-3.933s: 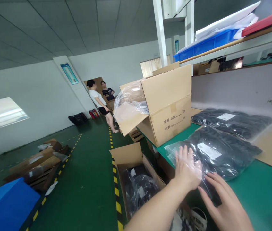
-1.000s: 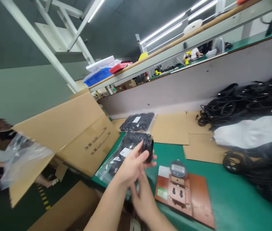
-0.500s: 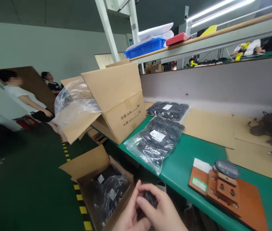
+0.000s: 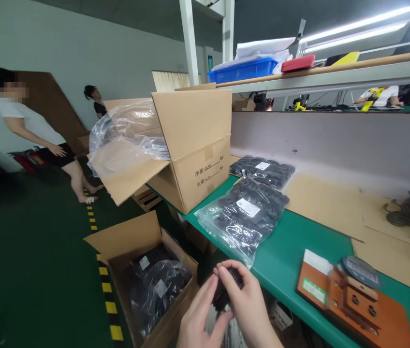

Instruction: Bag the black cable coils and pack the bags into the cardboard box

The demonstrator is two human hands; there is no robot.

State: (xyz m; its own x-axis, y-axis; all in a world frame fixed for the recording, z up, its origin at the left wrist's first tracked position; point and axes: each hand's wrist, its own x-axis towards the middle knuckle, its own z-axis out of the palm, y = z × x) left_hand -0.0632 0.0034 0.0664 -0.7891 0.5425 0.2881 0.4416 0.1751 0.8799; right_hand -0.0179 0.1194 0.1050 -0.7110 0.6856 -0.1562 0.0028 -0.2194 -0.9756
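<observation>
Between both hands, low in front of the table edge, is a small stack of black ribbed parts [image 4: 223,296], mostly covered by fingers. My right hand [image 4: 246,299] wraps over its top with the thumb along it. My left hand [image 4: 199,309] closes on it from the left, fingertips meeting those of the right. Beyond the hands, a clear plastic bag [image 4: 244,212] of black ring-like parts with a white label lies on the green table [image 4: 281,241]. Another bag [image 4: 263,169] of similar parts lies behind it.
Left of my hands, an open carton [image 4: 128,237] on the floor holds black bagged parts. A large carton [image 4: 201,159] with plastic lining stands on the table. A digital gauge [image 4: 359,270] on an orange base sits at right. A person [image 4: 38,121] walks at far left.
My view has swung left and the scene has shifted right. The hands have turned slightly around the black parts and still hold them. The person at left stands more fully in view.
</observation>
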